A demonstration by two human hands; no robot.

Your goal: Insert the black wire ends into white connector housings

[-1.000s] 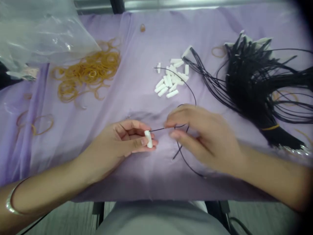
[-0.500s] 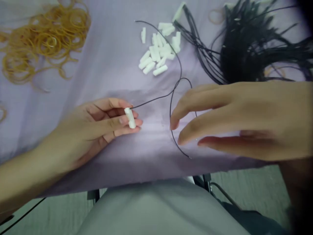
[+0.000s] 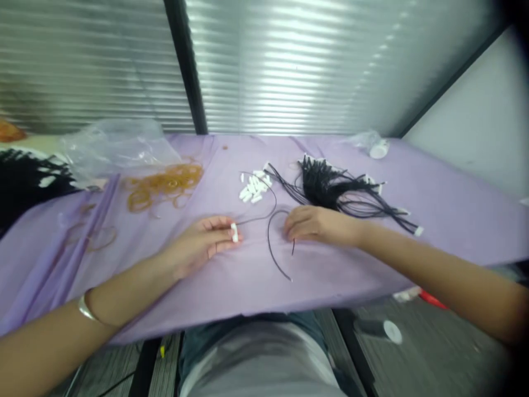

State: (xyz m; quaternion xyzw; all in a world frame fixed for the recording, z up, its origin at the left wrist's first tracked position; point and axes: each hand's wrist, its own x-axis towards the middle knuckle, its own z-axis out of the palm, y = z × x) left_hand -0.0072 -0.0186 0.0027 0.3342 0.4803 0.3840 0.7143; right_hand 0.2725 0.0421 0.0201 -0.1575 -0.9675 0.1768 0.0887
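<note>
My left hand (image 3: 202,242) rests on the purple cloth (image 3: 231,275) and pinches a small white tube (image 3: 234,232) between thumb and fingers. A thin black cord (image 3: 270,242) runs from that tube, loops on the cloth and ends near the table's front edge. My right hand (image 3: 314,225) lies palm down on the cloth over part of the cord's loop, fingers together; whether it grips the cord I cannot tell. Behind the hands lies a small heap of white tubes (image 3: 253,188), and to its right a bundle of black cords (image 3: 330,187).
A pile of tan rubber bands (image 3: 165,184) lies at the back left beside a clear plastic bag (image 3: 111,149). More black cords (image 3: 20,176) sit at the far left. A small white roll (image 3: 378,149) stands at the back right. Blinds (image 3: 289,60) rise behind the table.
The view has swung up and back, so the table looks smaller and the blinds show. My right hand has come down from hovering onto the cloth by the cord. My left hand keeps the tube.
</note>
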